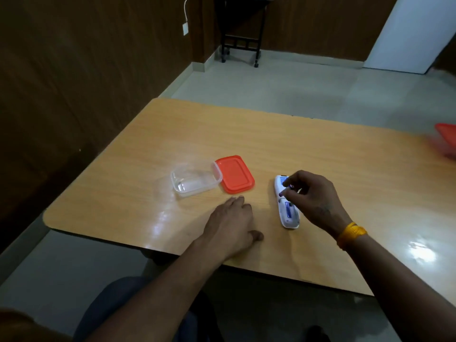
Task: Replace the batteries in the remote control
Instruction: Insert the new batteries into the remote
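A white remote control lies face down on the wooden table, with its battery compartment uncovered. A blue-and-white battery sits inside the compartment. My right hand hovers over the upper half of the remote, and its thumb and fingertips pinch a small dark battery just above the compartment. My left hand rests flat on the table, palm down, left of the remote and holding nothing. The remote's far end is partly hidden by my right fingers.
An empty clear plastic box stands left of the remote, with its orange lid lying beside it. Another orange-red container is blurred at the table's right edge. The table's near edge runs just below my forearms.
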A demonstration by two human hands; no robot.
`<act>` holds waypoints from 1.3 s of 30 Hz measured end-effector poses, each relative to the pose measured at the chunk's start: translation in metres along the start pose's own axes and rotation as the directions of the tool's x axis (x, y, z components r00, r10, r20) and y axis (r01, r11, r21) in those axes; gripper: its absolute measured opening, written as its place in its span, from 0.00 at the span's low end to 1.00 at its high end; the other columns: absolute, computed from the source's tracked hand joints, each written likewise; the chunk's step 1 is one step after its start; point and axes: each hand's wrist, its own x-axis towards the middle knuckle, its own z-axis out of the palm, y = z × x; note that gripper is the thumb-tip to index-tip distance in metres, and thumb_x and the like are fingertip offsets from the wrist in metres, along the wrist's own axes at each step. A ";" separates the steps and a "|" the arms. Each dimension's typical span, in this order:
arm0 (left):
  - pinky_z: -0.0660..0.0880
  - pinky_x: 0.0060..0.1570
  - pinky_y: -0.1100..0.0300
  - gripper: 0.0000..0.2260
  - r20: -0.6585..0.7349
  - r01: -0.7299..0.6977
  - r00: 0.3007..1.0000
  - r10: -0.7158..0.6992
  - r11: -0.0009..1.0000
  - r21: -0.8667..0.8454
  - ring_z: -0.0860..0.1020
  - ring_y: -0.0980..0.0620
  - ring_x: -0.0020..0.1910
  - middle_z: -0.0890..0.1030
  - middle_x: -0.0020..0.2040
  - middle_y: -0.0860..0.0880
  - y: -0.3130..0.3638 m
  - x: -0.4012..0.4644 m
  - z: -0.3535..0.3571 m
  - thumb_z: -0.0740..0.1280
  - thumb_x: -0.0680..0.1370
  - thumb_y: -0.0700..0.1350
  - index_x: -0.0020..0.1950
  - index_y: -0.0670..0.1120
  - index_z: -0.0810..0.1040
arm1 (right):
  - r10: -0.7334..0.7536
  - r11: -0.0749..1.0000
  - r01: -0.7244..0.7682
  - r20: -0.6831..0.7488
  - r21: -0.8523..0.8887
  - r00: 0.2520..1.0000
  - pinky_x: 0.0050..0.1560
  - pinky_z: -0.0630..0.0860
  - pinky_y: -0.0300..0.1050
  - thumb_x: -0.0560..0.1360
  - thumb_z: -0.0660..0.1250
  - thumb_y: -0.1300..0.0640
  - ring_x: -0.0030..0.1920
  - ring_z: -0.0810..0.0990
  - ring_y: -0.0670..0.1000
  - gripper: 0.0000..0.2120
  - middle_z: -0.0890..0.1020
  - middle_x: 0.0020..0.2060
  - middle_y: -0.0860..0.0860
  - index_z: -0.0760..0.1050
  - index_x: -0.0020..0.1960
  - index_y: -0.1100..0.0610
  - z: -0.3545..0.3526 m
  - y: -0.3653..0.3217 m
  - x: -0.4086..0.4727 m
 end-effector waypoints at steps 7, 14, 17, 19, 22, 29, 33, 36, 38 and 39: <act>0.59 0.79 0.51 0.42 -0.079 -0.072 0.995 0.064 0.992 -0.105 0.59 0.45 0.83 0.60 0.84 0.46 0.037 0.023 0.012 0.70 0.76 0.67 0.82 0.47 0.62 | 0.045 0.999 -0.044 -0.076 0.013 0.996 0.37 0.70 0.28 0.73 0.78 0.59 0.35 0.78 0.40 0.04 0.84 0.37 0.43 0.85 0.47 0.52 -0.015 0.028 -0.037; 0.60 0.80 0.51 0.45 -0.115 -0.186 0.980 0.162 0.954 -0.236 0.58 0.48 0.84 0.55 0.86 0.47 0.042 0.044 0.018 0.72 0.77 0.62 0.85 0.46 0.55 | -0.129 0.959 0.125 0.001 -0.254 0.992 0.43 0.77 0.48 0.74 0.74 0.56 0.37 0.79 0.49 0.07 0.85 0.40 0.47 0.86 0.51 0.52 -0.009 0.019 -0.049; 0.62 0.79 0.51 0.43 -0.149 -0.210 0.973 0.175 0.940 -0.268 0.62 0.48 0.82 0.59 0.85 0.47 0.040 0.048 0.022 0.74 0.76 0.61 0.84 0.46 0.61 | -0.084 0.949 0.093 0.043 -0.301 0.996 0.44 0.76 0.48 0.75 0.72 0.54 0.42 0.82 0.54 0.08 0.86 0.43 0.49 0.87 0.52 0.52 -0.012 0.014 -0.045; 0.63 0.79 0.53 0.43 -0.167 -0.213 0.971 0.170 0.933 -0.289 0.63 0.49 0.82 0.60 0.85 0.48 0.039 0.049 0.023 0.75 0.75 0.61 0.84 0.46 0.62 | -0.058 0.944 0.079 0.073 -0.319 0.996 0.44 0.75 0.48 0.77 0.71 0.52 0.43 0.82 0.54 0.08 0.86 0.44 0.50 0.87 0.52 0.52 -0.013 0.013 -0.044; 0.63 0.79 0.53 0.43 -0.185 -0.217 0.969 0.166 0.927 -0.306 0.64 0.51 0.81 0.61 0.84 0.50 0.037 0.050 0.025 0.75 0.74 0.63 0.83 0.48 0.63 | -0.022 0.956 0.043 0.077 -0.292 0.997 0.45 0.74 0.48 0.77 0.71 0.52 0.44 0.82 0.54 0.08 0.86 0.44 0.51 0.87 0.52 0.53 -0.012 0.014 -0.045; 0.65 0.78 0.50 0.43 -0.205 -0.215 0.966 0.158 0.929 -0.300 0.65 0.51 0.81 0.63 0.84 0.50 0.039 0.053 0.026 0.75 0.73 0.63 0.83 0.48 0.64 | 0.313 0.949 -0.313 0.002 0.037 0.950 0.43 0.80 0.47 0.69 0.80 0.56 0.36 0.82 0.52 0.10 0.86 0.37 0.51 0.86 0.49 0.53 -0.003 0.016 -0.039; 0.64 0.78 0.51 0.43 -0.225 -0.217 0.962 0.154 0.931 -0.293 0.65 0.52 0.81 0.63 0.84 0.50 0.037 0.054 0.028 0.75 0.73 0.63 0.83 0.48 0.64 | 0.486 0.867 -0.481 -0.012 0.129 0.874 0.47 0.84 0.58 0.67 0.80 0.58 0.39 0.85 0.57 0.11 0.84 0.34 0.51 0.82 0.46 0.55 0.003 0.016 -0.033; 0.64 0.78 0.50 0.44 -0.229 -0.228 0.960 0.162 0.927 -0.299 0.65 0.52 0.81 0.63 0.84 0.51 0.035 0.056 0.031 0.75 0.73 0.64 0.83 0.48 0.64 | 0.509 0.854 -0.501 -0.030 0.141 0.860 0.45 0.84 0.55 0.66 0.79 0.59 0.41 0.86 0.57 0.11 0.85 0.37 0.52 0.82 0.46 0.54 0.006 0.015 -0.027; 0.64 0.78 0.50 0.44 -0.227 -0.232 0.959 0.167 0.925 -0.300 0.65 0.52 0.81 0.63 0.84 0.51 0.033 0.057 0.033 0.75 0.72 0.64 0.83 0.48 0.64 | 0.492 0.869 -0.486 -0.050 0.099 0.869 0.39 0.79 0.46 0.67 0.77 0.59 0.41 0.84 0.55 0.10 0.84 0.37 0.51 0.82 0.47 0.55 0.007 0.013 -0.027; 0.64 0.78 0.50 0.45 -0.228 -0.235 0.959 0.169 0.923 -0.305 0.65 0.52 0.81 0.63 0.84 0.51 0.031 0.058 0.033 0.76 0.72 0.64 0.83 0.48 0.64 | 0.472 0.881 -0.468 -0.062 0.070 0.879 0.37 0.74 0.43 0.68 0.77 0.59 0.41 0.82 0.53 0.09 0.83 0.36 0.49 0.82 0.47 0.55 0.007 0.013 -0.030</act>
